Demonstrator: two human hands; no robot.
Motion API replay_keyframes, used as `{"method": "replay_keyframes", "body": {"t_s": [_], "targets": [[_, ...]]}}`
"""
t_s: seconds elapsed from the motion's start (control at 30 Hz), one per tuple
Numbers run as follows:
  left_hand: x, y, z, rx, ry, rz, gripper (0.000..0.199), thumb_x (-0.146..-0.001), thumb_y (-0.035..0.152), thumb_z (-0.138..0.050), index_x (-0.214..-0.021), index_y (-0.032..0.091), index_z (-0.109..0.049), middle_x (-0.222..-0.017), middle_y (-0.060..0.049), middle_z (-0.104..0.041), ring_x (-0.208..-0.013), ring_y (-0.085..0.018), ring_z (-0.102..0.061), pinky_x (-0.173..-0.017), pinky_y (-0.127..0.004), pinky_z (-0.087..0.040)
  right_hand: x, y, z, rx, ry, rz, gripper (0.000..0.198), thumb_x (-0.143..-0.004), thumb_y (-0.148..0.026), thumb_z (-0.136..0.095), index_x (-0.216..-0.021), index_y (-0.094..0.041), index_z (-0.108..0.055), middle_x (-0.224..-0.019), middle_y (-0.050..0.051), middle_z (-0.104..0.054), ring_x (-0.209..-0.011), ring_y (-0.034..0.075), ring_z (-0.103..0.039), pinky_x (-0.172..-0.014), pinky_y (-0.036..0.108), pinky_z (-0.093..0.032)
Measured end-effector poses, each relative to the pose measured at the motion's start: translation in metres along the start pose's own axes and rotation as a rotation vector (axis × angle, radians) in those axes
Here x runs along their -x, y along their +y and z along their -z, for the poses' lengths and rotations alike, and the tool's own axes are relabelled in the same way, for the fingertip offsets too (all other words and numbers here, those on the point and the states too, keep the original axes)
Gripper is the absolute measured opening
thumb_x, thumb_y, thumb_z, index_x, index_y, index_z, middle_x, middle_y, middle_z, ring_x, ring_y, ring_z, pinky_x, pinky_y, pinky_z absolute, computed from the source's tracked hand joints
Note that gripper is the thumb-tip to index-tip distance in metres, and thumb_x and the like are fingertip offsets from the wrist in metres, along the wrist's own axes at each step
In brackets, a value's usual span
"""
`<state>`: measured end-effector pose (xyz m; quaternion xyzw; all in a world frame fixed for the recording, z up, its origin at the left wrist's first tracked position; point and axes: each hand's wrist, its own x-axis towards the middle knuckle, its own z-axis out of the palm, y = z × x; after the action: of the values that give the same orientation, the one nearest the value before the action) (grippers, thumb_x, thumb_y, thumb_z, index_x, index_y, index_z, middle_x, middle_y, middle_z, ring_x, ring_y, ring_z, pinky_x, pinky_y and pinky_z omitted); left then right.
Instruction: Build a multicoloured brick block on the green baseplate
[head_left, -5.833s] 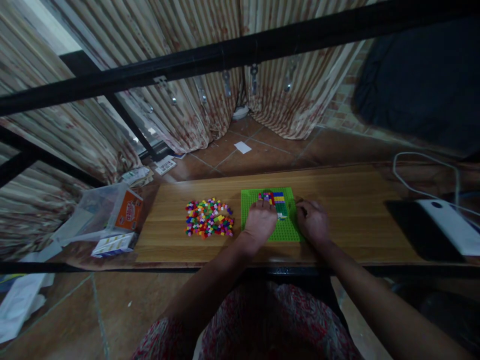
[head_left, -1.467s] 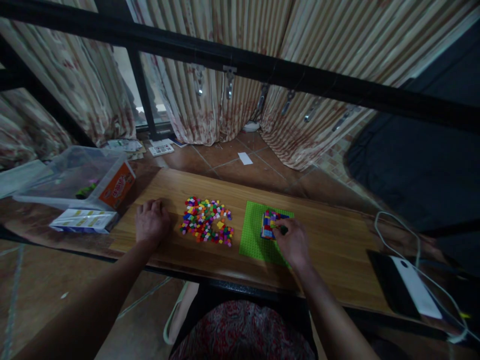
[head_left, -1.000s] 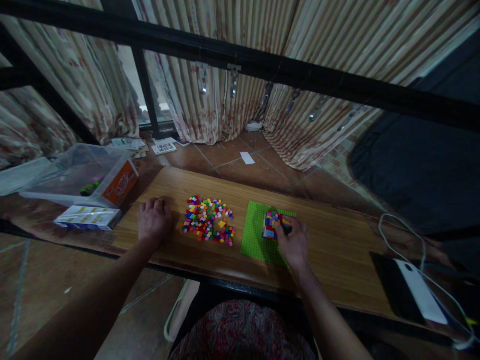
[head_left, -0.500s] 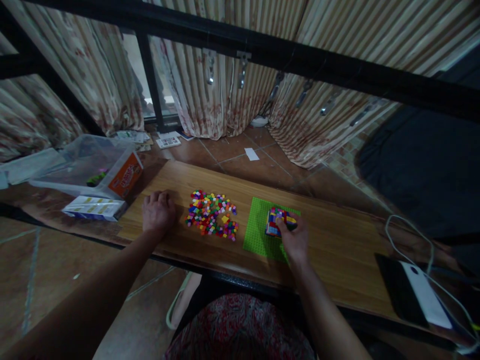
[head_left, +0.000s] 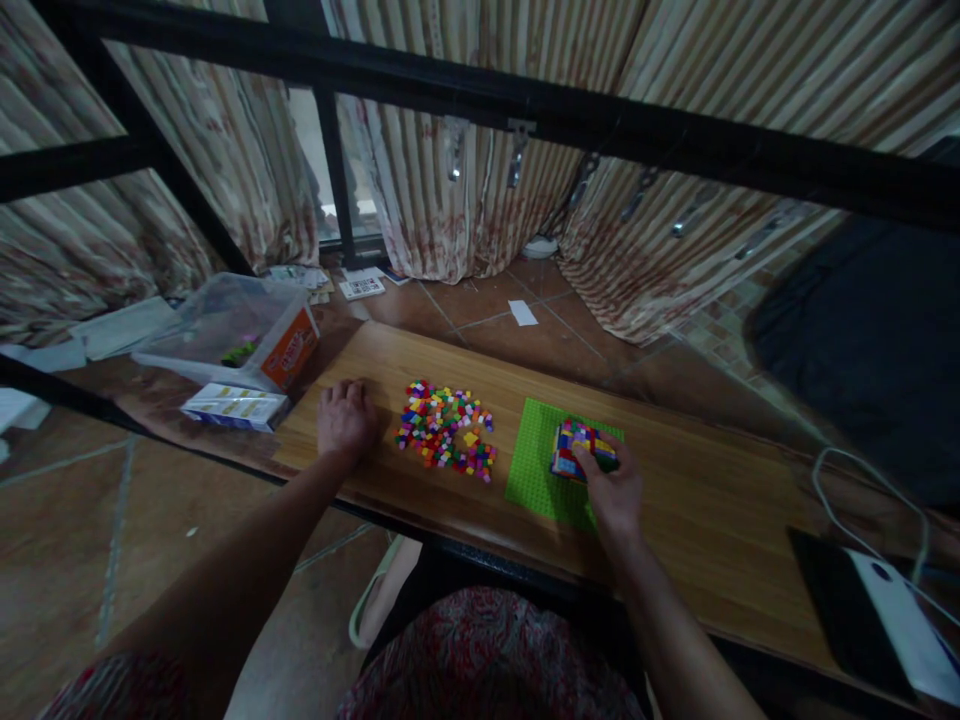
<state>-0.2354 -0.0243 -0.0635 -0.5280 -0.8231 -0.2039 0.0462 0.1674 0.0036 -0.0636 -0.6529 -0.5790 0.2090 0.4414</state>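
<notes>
My right grip (head_left: 615, 490) rests against the multicolored block (head_left: 568, 447) on the green baseplate (head_left: 531, 483), thumb at the near side; whether I clasp the block or a single brick, I cannot tell. Loose bricks (head_left: 431, 425) cover the counter (head_left: 450, 508) just left of the baseplate. Past them, farther left of the baseplate, my left grip (head_left: 347, 418) lies knuckles up, its inside hidden, so its width cannot be told. Farthest left of the baseplate sit a carton (head_left: 236, 405) and a clear tub (head_left: 291, 350).
</notes>
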Motion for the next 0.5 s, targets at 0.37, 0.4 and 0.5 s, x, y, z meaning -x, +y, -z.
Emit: {"method": "replay_keyframes", "body": {"t_s": [0.37, 0.4, 0.5], "targets": [[0.002, 0.002, 0.001, 0.004, 0.001, 0.017, 0.041, -0.088, 0.027, -0.038, -0.116, 0.01, -0.062, -0.117, -0.018, -0.06, -0.11, -0.032, -0.05, -0.097, -0.046, -0.04, 0.046, -0.092, -0.042, 0.093, -0.332, 0.413, 0.023, -0.091, -0.034, -0.05, -0.096, -0.021, -0.068, -0.095, 0.008, -0.069, -0.094, 0.023, -0.06, -0.09, 0.038, -0.045], [0.002, 0.002, 0.001, 0.006, 0.001, 0.018, 0.04, -0.088, 0.026, -0.038, -0.115, 0.009, -0.062, -0.117, -0.018, -0.06, -0.11, -0.033, -0.05, -0.096, -0.047, -0.04, 0.046, -0.096, -0.053, 0.128, -0.381, 0.415, 0.022, -0.091, -0.031, -0.05, -0.095, -0.021, -0.069, -0.095, 0.008, -0.069, -0.094, 0.024, -0.06, -0.089, 0.038, -0.045], [0.002, 0.002, 0.001, -0.002, 0.0, 0.019, 0.04, -0.089, 0.027, -0.038, -0.115, 0.009, -0.063, -0.117, -0.017, -0.06, -0.11, -0.033, -0.051, -0.095, -0.047, -0.041, 0.044, -0.107, -0.082, 0.288, -0.481, 0.42, 0.021, -0.089, -0.028, -0.051, -0.095, -0.02, -0.07, -0.096, 0.008, -0.069, -0.095, 0.024, -0.059, -0.09, 0.037, -0.043]]}}
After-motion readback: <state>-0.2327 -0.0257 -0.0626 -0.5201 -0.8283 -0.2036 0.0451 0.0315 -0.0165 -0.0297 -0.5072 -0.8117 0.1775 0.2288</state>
